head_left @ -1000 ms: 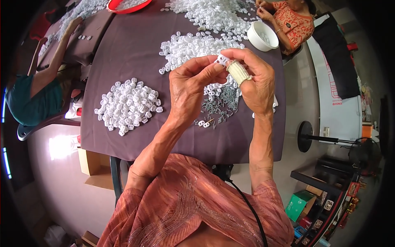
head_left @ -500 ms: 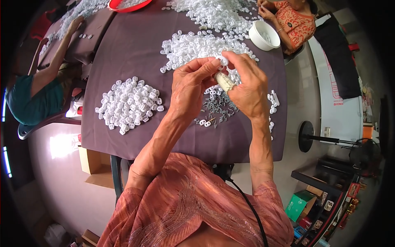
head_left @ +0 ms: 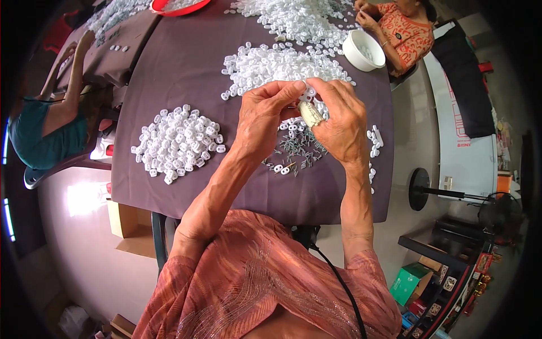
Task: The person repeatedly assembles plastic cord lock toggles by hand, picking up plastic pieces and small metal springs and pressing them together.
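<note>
Above the table, my left hand (head_left: 262, 116) and my right hand (head_left: 341, 116) meet, thumbs and index fingers pinching one small white plastic piece (head_left: 309, 90) with round holes. A cream, ribbed wrap (head_left: 310, 114) sits below the pinch against my right hand, seemingly around a finger. Under my hands lie many thin grey pieces (head_left: 302, 148), like tiny springs or pins. Beside them rests a two-holed white piece (head_left: 284, 169). Just beyond my hands spreads a large heap of white pieces (head_left: 265, 66). Another pile of white pieces (head_left: 178, 144) lies to the left.
A brown cloth covers the table (head_left: 169, 68). At the far right stands a white bowl (head_left: 361, 53); at the far left, a red basin (head_left: 180, 5). One person (head_left: 403, 34) works at the far right, another (head_left: 48, 133) at the left. A few white pieces (head_left: 374, 141) line the right edge.
My hands keep their pinch and shift very slightly right and down, with the white piece turned a little. The person at the left has drawn an arm back from the far heap.
</note>
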The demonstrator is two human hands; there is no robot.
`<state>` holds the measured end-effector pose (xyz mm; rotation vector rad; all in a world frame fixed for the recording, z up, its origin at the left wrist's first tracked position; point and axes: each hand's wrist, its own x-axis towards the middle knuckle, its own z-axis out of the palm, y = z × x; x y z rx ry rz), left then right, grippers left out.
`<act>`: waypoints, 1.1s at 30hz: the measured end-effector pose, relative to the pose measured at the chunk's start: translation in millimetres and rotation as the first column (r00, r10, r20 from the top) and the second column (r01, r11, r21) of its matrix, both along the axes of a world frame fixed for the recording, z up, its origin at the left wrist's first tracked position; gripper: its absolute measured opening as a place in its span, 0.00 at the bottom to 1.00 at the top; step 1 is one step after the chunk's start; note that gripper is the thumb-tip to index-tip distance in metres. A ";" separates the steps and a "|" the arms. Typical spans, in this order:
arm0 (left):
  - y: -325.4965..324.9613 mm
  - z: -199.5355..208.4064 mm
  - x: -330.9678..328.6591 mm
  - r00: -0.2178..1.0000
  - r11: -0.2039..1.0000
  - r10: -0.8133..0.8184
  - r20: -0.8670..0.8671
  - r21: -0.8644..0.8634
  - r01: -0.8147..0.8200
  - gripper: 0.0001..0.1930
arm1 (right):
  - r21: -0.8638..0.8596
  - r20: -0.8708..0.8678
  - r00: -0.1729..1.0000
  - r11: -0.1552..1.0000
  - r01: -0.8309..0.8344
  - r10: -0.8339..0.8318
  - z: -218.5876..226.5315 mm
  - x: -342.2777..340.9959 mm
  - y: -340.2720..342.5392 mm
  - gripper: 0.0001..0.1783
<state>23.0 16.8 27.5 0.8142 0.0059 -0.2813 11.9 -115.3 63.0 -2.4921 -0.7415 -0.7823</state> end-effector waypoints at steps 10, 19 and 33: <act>-3.9 -1.5 -4.4 0.999 1.000 0.026 -0.039 0.010 -0.026 0.11 | -0.053 0.076 0.997 0.998 -0.027 0.031 -7.9 5.3 -3.3 0.14; -6.3 -9.6 -5.9 0.996 0.997 0.079 -0.036 0.028 -0.078 0.11 | -0.090 -0.041 0.998 0.995 -0.044 0.041 -9.0 7.2 -8.5 0.17; -9.2 -9.5 -6.8 0.993 1.000 0.022 -0.116 -0.012 -0.024 0.09 | -0.096 0.037 0.995 0.991 -0.090 0.094 -15.4 10.0 -14.7 0.11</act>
